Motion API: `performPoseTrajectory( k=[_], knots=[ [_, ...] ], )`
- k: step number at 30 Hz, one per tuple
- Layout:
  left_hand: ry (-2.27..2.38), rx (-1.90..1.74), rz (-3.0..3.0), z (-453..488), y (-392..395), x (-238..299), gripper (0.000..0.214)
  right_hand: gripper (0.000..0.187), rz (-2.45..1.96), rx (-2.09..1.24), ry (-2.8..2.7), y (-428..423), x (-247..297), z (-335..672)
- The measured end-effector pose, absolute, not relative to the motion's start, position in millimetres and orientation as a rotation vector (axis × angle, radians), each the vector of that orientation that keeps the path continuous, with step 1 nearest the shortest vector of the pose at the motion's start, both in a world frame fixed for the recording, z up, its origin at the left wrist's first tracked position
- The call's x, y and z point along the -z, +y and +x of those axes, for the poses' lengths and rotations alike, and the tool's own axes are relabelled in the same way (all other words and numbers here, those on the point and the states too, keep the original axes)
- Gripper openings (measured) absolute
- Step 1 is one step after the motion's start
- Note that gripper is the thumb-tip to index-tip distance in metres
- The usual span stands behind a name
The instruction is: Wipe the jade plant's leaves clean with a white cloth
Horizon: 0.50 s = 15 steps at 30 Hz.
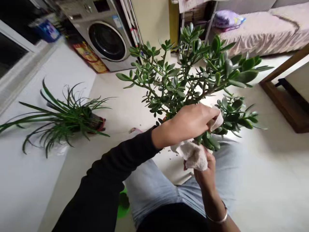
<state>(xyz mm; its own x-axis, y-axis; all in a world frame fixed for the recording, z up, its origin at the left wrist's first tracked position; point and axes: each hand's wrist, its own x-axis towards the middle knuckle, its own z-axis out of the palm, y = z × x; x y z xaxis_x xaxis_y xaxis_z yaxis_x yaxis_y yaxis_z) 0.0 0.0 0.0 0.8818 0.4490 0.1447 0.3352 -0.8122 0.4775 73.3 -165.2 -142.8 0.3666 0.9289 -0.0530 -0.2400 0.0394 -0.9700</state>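
Jade plant [183,74] raised above the lap, a leafy branch between both hands. Left hand [190,124] narrow, pinching crumpled tissue [193,156] from above; right hand [205,174] closed on it from below, apparently for a two-sided hold. Spider plant [65,119] left of jade plant.

The pot [164,119] of the jade plant [183,77] almost hidden behind the left hand [188,124], fingers of the right hand [205,174] partly covered by a crumpled tissue [193,156], dark floor specks [170,158] too small to tell, green object [123,203] half hidden by a leg [151,193], blurred blue packet [47,31] near the top edge
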Motion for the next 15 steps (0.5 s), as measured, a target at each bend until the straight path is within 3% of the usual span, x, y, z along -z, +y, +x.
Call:
performPoseTrajectory(
  k=[5,15],
  knots=[
    [0.497,-0.341,2.573,4.2,3.9,0.3,0.018,0.026,-1.126,-1.126,-0.741,-168.2,137.9,73.2],
    [0.685,-0.483,2.551,0.8,-6.1,-4.8,0.021,0.012,-1.082,-1.126,-0.767,-169.0,139.8,79.5]
  ],
)
